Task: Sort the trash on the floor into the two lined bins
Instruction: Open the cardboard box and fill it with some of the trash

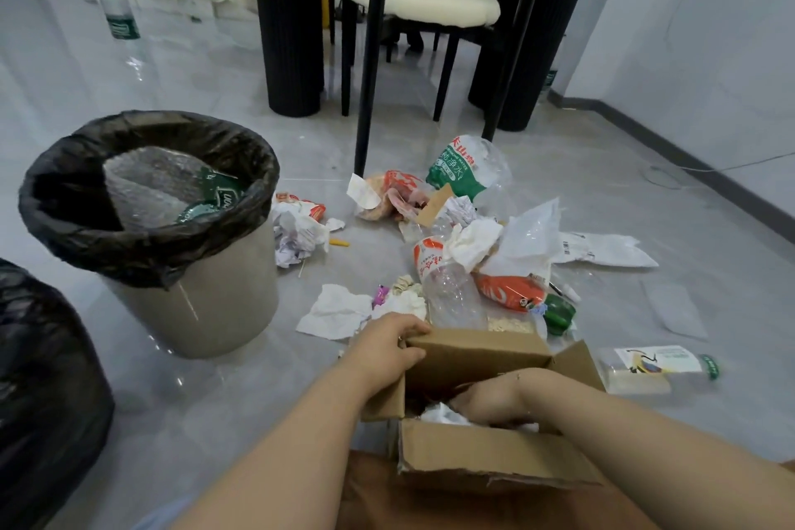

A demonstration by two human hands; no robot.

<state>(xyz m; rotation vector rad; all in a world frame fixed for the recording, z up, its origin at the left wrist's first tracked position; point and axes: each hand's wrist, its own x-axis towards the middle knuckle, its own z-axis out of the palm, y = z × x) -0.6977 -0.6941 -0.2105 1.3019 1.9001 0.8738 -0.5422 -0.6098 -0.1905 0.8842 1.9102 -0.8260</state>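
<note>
An open cardboard box [482, 353] sits on the floor in front of me. My left hand [389, 346] grips its left flap at the far corner. Inside the box, my right hand [494, 402] reaches down onto white crumpled paper [443, 415]; its fingertips are hidden. A beige bin [202, 306] with a black liner stands at the left and holds bubble wrap and green packaging. The edge of a second black-lined bin [38, 379] shows at the far left. Trash lies scattered beyond the box: crumpled paper [340, 312], clear bottles [451, 293], wrappers.
A green-labelled water bottle [469, 168], a snack bag [391, 196] and a white mailer [602, 250] lie further out. A small bottle [662, 366] lies right of the box. Black table legs [292, 22] and a chair [413, 0] stand behind the pile.
</note>
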